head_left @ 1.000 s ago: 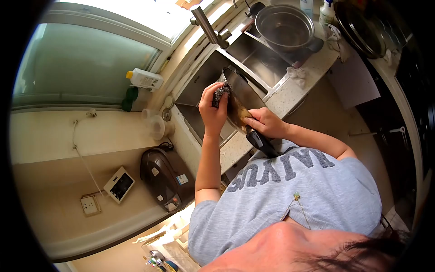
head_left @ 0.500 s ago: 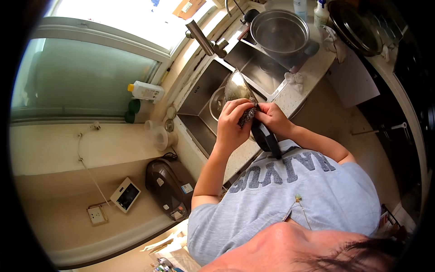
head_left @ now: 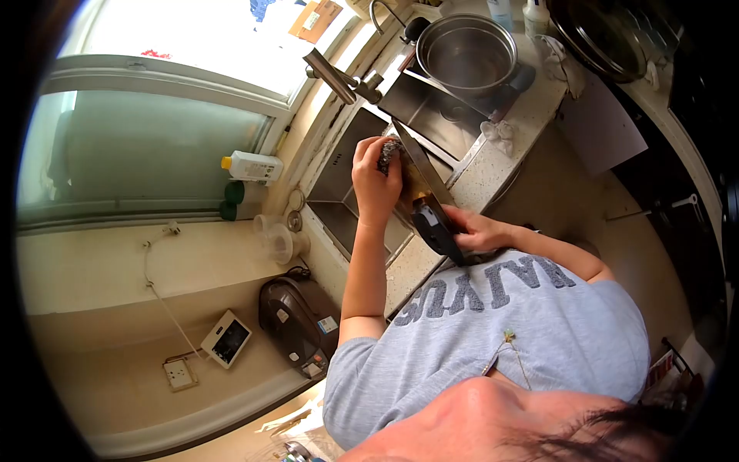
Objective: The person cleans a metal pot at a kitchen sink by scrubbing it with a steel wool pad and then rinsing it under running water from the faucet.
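Note:
My left hand (head_left: 374, 175) is closed around a ball of steel wool (head_left: 389, 155), pressed against the side of a tilted metal pan (head_left: 422, 168). The pan stands nearly on edge above the sink (head_left: 327, 204), so I see it as a narrow shape with brownish metal. Its black handle (head_left: 437, 233) points down toward my shirt. My right hand (head_left: 479, 229) grips the pan at this handle, with some fingers hidden behind it.
A tap (head_left: 332, 75) reaches over the double sink. Beyond it, a large steel pot (head_left: 466, 54) sits on the counter near a crumpled white cloth (head_left: 499, 135). At the left are a white bottle (head_left: 252, 166), plastic cups (head_left: 283, 245) and a brown appliance (head_left: 296, 319).
My left hand with the steel wool has moved up along the pan, away from the handle. The pan has turned more edge-on, and my right hand has shifted down to the handle.

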